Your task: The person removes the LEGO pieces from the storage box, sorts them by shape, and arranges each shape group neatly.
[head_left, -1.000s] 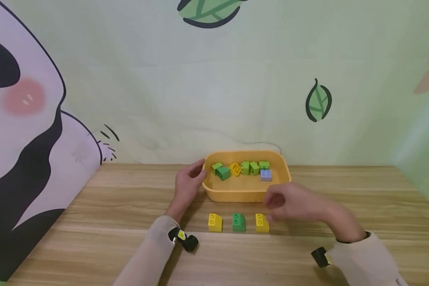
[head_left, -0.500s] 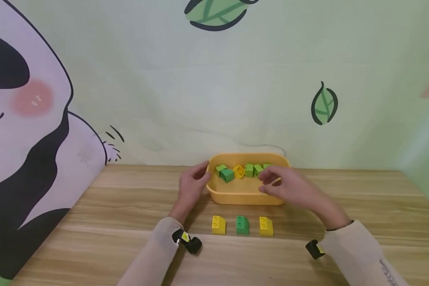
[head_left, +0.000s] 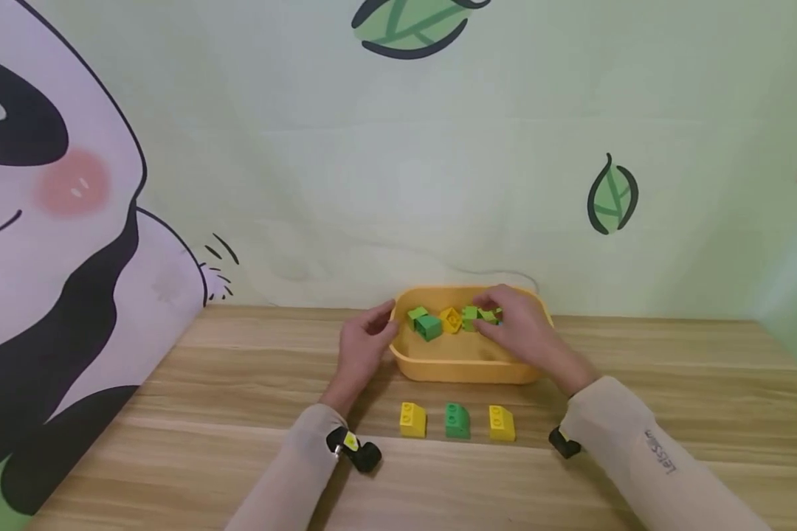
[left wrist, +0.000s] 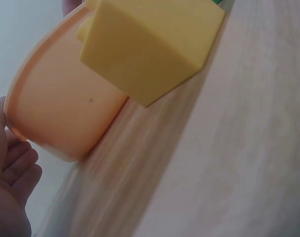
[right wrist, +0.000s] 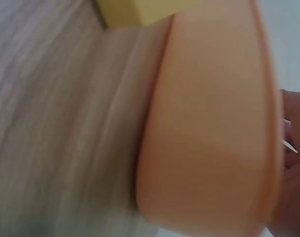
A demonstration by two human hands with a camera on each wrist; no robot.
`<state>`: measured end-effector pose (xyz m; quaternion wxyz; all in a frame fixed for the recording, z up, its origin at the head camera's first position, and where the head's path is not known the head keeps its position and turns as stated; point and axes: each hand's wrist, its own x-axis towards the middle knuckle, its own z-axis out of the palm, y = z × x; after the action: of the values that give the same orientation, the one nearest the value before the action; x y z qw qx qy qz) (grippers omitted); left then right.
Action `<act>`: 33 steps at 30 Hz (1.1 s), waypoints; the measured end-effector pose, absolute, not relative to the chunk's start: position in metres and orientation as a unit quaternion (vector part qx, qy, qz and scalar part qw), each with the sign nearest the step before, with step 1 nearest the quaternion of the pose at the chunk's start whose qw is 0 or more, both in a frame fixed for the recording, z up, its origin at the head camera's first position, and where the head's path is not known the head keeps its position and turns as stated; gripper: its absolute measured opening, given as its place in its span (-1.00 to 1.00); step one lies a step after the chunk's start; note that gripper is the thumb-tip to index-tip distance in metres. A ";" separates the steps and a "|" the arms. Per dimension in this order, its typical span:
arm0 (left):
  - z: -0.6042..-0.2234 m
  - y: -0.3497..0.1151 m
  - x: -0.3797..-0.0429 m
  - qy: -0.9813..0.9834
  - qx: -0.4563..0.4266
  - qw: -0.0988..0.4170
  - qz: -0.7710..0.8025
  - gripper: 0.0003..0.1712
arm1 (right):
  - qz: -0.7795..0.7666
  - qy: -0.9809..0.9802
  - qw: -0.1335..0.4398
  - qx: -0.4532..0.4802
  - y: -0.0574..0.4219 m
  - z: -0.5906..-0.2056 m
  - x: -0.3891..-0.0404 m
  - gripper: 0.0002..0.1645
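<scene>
In the head view, my left hand (head_left: 364,346) touches the left end of a yellow-orange tray (head_left: 465,371). Its fingers lie against the tray's outer wall in the left wrist view. My right hand (head_left: 521,328) reaches over the rim into the tray's right side, thumb and fingers apart around light green bricks (head_left: 487,316). Also in the tray are a light green brick (head_left: 470,318), a yellow brick (head_left: 450,320) and a darker green brick (head_left: 429,327). The right hand hides part of the bricks at that end.
In front of the tray stands a row of sloped bricks: a yellow one (head_left: 412,420), a green one (head_left: 457,420) and another yellow one (head_left: 501,423). All rest on the wooden table (head_left: 239,383). A printed cloth (head_left: 372,177) hangs right behind the tray.
My right hand has moved from beside the right yellow brick, up over the tray's front rim and in among the green bricks. The left hand stays at the tray's left end.
</scene>
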<state>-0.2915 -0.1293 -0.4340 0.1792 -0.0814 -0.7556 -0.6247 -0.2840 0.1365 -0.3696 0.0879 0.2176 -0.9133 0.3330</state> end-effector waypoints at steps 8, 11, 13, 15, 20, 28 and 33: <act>-0.433 -0.129 -0.292 -0.765 -0.070 0.174 -0.616 -0.55 | 0.304 -0.927 0.057 0.212 0.126 -0.373 -0.293 -0.57; -0.433 -0.129 -0.293 -0.769 -0.063 0.172 -0.613 -0.55 | 0.292 -0.928 0.051 0.224 0.124 -0.373 -0.297 -0.56; -0.433 -0.129 -0.293 -0.771 -0.060 0.170 -0.610 -0.55 | 0.289 -0.927 0.048 0.236 0.122 -0.374 -0.299 -0.56; -0.434 -0.130 -0.293 -0.771 -0.057 0.167 -0.612 -0.55 | 0.287 -0.925 0.044 0.245 0.121 -0.375 -0.302 -0.56; -0.434 -0.128 -0.292 -0.767 -0.056 0.162 -0.618 -0.55 | 0.287 -0.925 0.043 0.247 0.118 -0.380 -0.308 -0.56; -0.433 -0.127 -0.292 -0.763 -0.059 0.165 -0.622 -0.53 | 0.269 -0.928 0.027 0.257 0.113 -0.385 -0.319 -0.54; -0.434 -0.129 -0.292 -0.765 -0.057 0.164 -0.620 -0.53 | 0.226 -0.927 0.016 0.298 0.110 -0.385 -0.323 -0.55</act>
<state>-0.2921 -0.1288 -0.4340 0.1641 -0.0574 -0.7649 -0.6202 -0.3227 0.1098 -0.3854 0.0165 0.2980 -0.9272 0.2263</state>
